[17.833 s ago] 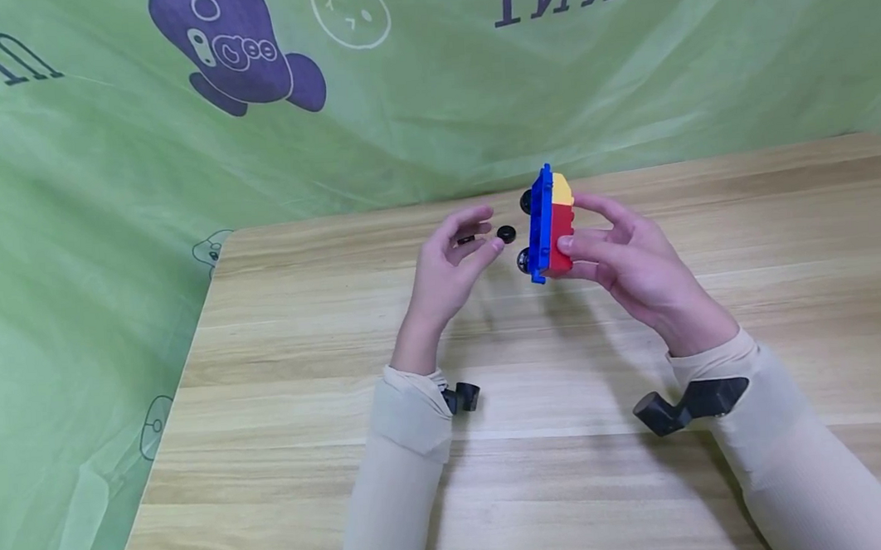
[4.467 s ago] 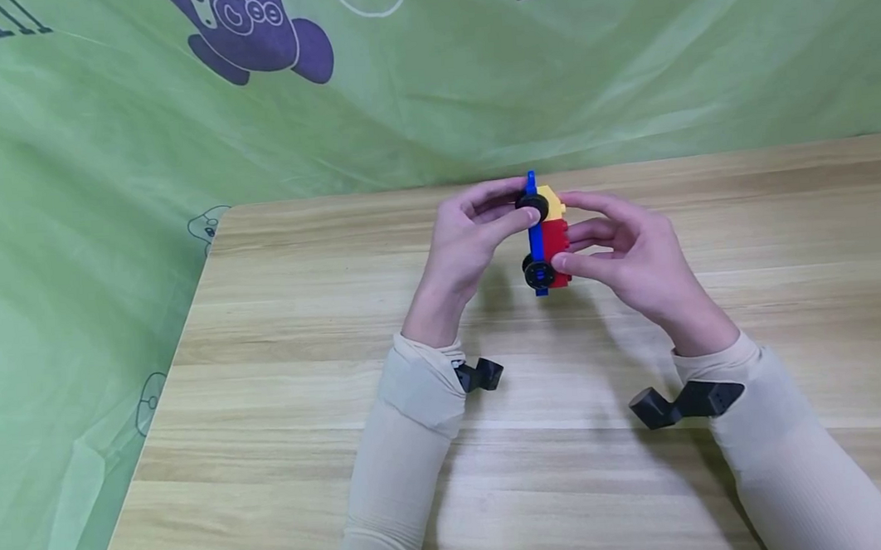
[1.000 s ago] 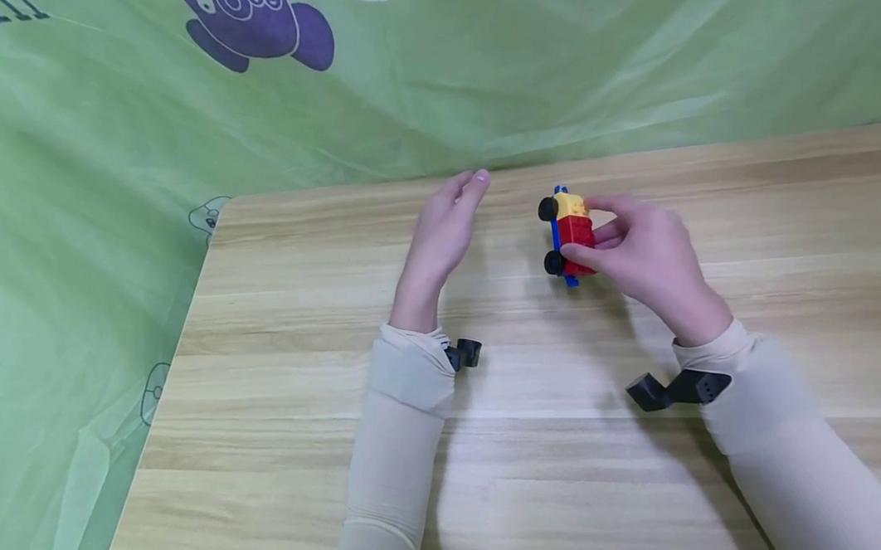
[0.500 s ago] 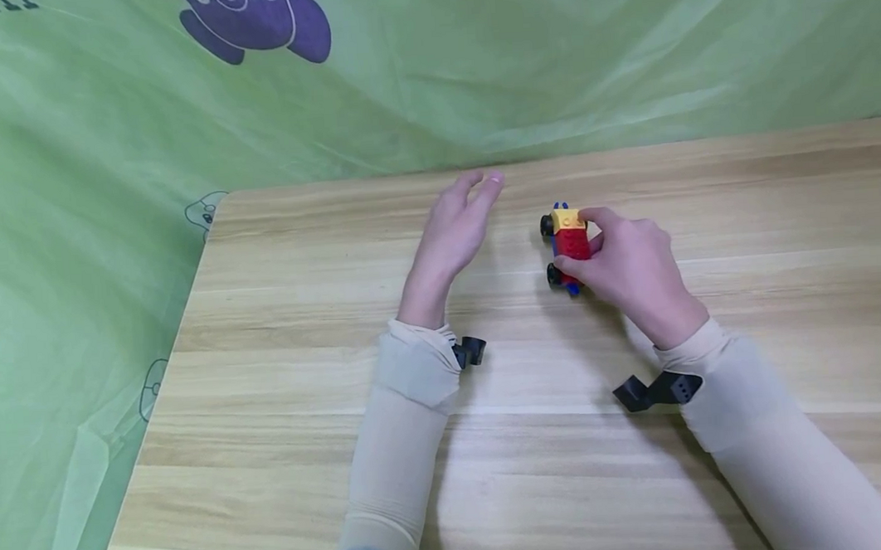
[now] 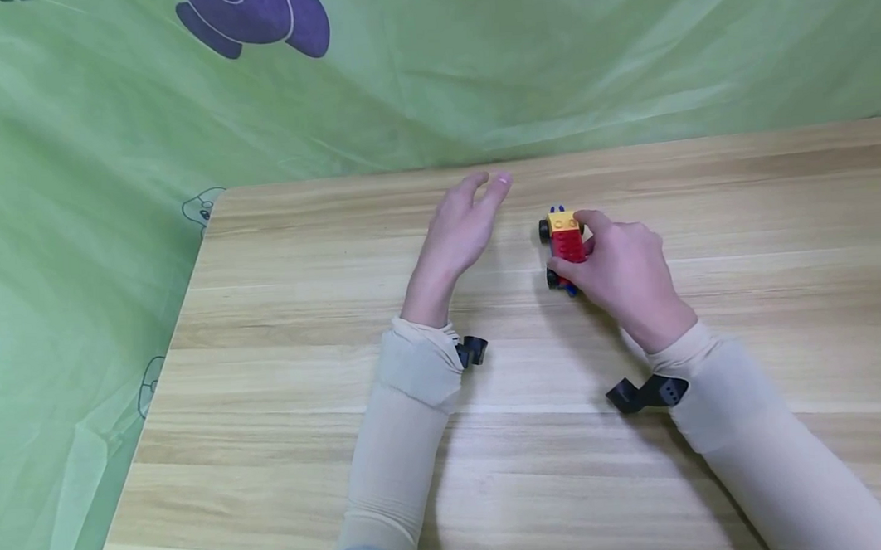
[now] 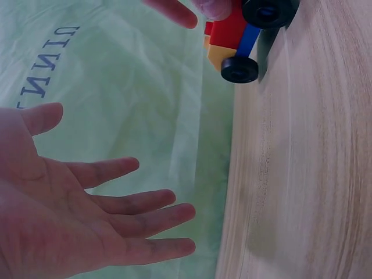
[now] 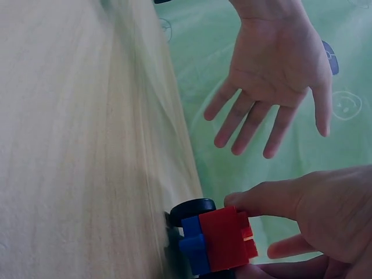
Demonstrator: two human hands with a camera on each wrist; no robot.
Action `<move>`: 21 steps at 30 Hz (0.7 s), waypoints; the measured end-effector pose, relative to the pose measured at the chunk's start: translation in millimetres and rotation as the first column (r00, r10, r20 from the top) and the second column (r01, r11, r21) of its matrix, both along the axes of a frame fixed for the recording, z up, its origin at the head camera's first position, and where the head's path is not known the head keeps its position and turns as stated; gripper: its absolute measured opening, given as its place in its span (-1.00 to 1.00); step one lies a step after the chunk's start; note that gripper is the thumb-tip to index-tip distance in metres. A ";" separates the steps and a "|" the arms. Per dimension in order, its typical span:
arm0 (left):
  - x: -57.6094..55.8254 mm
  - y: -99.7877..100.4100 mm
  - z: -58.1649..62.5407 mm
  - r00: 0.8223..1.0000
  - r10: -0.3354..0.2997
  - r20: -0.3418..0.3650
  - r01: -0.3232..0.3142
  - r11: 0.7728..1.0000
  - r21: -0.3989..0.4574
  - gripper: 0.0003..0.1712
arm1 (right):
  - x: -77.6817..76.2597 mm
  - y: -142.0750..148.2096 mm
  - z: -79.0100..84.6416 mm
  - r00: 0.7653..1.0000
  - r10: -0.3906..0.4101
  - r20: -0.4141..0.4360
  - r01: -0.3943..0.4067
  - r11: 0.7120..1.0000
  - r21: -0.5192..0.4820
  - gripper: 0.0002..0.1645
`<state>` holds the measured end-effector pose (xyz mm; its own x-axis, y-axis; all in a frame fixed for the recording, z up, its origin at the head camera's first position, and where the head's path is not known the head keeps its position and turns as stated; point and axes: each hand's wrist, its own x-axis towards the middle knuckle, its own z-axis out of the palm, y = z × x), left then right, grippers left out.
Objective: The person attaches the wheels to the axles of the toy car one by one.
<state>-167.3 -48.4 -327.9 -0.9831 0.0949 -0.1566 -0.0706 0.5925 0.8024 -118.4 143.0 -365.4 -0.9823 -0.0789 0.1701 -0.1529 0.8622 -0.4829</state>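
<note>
My right hand (image 5: 630, 275) holds a small toy car (image 5: 568, 247) between thumb and fingers. Red and yellow bricks make up the car's top, over a blue base with black wheels. It stands upright, its wheels close to the table, as the left wrist view shows from the side. In the right wrist view the red brick (image 7: 224, 238) and one black wheel (image 7: 193, 210) face the camera, with the thumb (image 7: 261, 199) against the red part. To the left, my left hand (image 5: 457, 234) is raised with fingers spread, apart from the car and holding nothing.
A pale wooden table (image 5: 289, 383) lies beneath both hands. Behind its far edge hangs a green curtain (image 5: 519, 63) with purple printed figures, which also drapes along the left side. A black wrist camera (image 5: 647, 394) sits on the right sleeve, another (image 5: 472, 351) on the left.
Earlier the left hand was at the tilted car's wheels; it has since let go and drawn left. The right hand has turned the car upright and lowered it toward the table.
</note>
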 end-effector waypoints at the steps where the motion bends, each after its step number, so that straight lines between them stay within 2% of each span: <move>1: 0.2 0.3 0.0 1.000 -0.001 0.005 0.001 1.000 -0.002 -0.21 | 0.1 -0.4 -0.4 1.000 0.001 -0.007 -0.001 1.000 0.006 -0.27; 10: 1.2 2.9 0.5 1.000 -0.006 0.015 0.006 1.000 -0.023 -0.21 | 2.5 -1.7 -1.5 0.999 0.008 -0.035 -0.007 1.000 0.020 -0.39; 21: 0.9 0.8 -1.7 1.000 -0.015 0.014 0.016 0.999 -0.032 -0.20 | 3.0 -6.6 -2.9 0.998 0.023 -0.066 -0.022 1.000 0.020 -0.42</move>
